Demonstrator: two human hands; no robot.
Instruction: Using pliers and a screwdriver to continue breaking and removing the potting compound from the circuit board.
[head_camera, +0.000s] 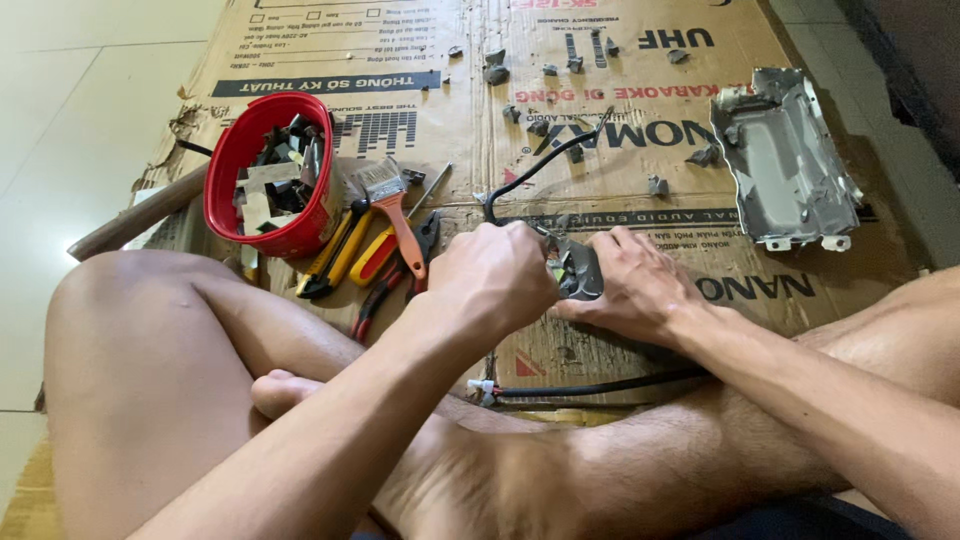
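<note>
1. Black cable (600, 385): lies across the person's crossed legs, long axis left to right, its pale plug end toward the left.
2. Left hand (495, 275): fist closed, knuckles up; what it grips is hidden, though a thin black wire (535, 165) arcs away from it.
3. Right hand (635, 290): fingers spread flat, pressing the small dark component (578, 270) onto the cardboard. The component sits between both hands, touching each, just right of the left fist.
4. Hand tools: pliers (385, 295), yellow-handled tools and an orange-handled brush (392, 205), left of the fist.
5. Red tub (225, 180): holds scrap pieces, far left.
6. Bent metal casing (785, 160): far right.
7. Flattened cardboard carton (450, 110): brown, printed in black and red, with one dark band; small dark parts scattered on it.
</note>
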